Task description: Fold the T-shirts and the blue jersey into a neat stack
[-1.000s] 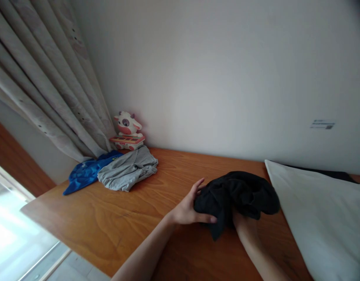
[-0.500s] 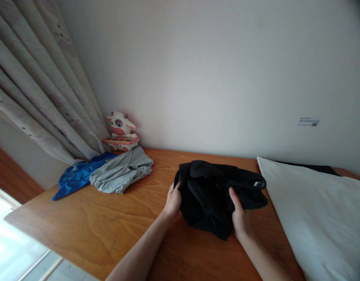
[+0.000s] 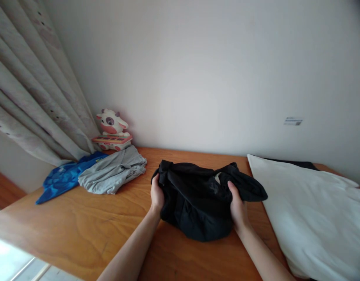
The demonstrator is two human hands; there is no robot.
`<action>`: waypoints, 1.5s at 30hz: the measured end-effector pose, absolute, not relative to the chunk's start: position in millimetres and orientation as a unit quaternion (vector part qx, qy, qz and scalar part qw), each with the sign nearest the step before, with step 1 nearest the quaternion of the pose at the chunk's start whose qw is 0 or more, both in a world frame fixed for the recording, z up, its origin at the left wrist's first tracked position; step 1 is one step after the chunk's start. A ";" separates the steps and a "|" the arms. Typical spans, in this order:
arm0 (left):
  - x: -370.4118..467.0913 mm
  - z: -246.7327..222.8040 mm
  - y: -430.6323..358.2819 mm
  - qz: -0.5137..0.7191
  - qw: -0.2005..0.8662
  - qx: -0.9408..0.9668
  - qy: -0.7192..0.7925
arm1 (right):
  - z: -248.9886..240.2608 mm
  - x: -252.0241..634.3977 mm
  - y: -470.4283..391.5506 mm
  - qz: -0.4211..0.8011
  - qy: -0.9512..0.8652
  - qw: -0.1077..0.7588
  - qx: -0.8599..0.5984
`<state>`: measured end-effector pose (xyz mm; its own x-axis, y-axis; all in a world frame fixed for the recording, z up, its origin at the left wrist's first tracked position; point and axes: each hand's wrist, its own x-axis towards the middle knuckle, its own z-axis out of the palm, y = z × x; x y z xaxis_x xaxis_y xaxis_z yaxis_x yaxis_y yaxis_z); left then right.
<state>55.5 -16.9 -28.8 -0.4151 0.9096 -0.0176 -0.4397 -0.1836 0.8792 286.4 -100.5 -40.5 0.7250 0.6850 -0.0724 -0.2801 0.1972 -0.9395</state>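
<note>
A black garment (image 3: pixel 194 203) is stretched between my two hands, bunched and folded, just over the wooden table (image 3: pixel 109 230). My left hand (image 3: pixel 157 195) is closed on its left edge, with the fingers partly hidden behind the cloth. On the right, my right hand (image 3: pixel 237 205) grips the fabric with the thumb on top; its other fingers are hidden. A pale patch, perhaps a label, shows on the cloth near the right thumb. The garment's right end sticks out past my right hand.
At the left lie a crumpled grey garment (image 3: pixel 114 171) and a blue garment (image 3: pixel 63 177). Behind them stands a cow toy with a keyboard (image 3: pixel 112 130), beside the curtain (image 3: pixel 33 86). A white cloth (image 3: pixel 311 210) covers the right side, with black fabric (image 3: pixel 300 164) behind it.
My left hand has moved left and slightly up, spreading the black garment wider. The pale patch now shows near my right thumb. The view has shifted a little to the right.
</note>
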 end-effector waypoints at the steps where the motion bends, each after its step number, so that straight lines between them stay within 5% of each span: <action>1: 57.3 -26.2 -16.6 0.729 0.466 0.250 0.435 | -40.5 287.1 -99.8 0.317 -0.181 0.754 -0.547; 12: 45.9 -6.3 -23.5 0.691 0.551 0.293 0.365 | -38.9 308.0 -97.5 0.271 -0.233 0.709 -0.608; 21: 53.8 -25.3 -21.7 0.630 0.356 0.501 0.475 | -41.2 303.6 -99.3 0.402 -0.299 0.612 -0.612; 28: 61.9 -23.5 -41.2 0.405 0.277 0.746 0.450 | -43.0 294.7 -103.1 0.247 -0.398 0.568 -0.677; 38: 66.1 -2.2 -59.9 0.308 0.510 0.735 0.323 | -32.1 299.1 -110.4 0.340 -0.527 0.470 -0.621; 45: 70.0 -22.2 -41.7 0.403 0.241 0.759 0.451 | -29.7 306.7 -114.3 0.389 -0.545 0.473 -0.573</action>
<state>70.0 -41.7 -22.2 0.2686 0.8787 0.3947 0.4898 -0.4775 0.7295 306.7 -114.3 -29.7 0.1035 0.9922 0.0691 0.2557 0.0406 -0.9659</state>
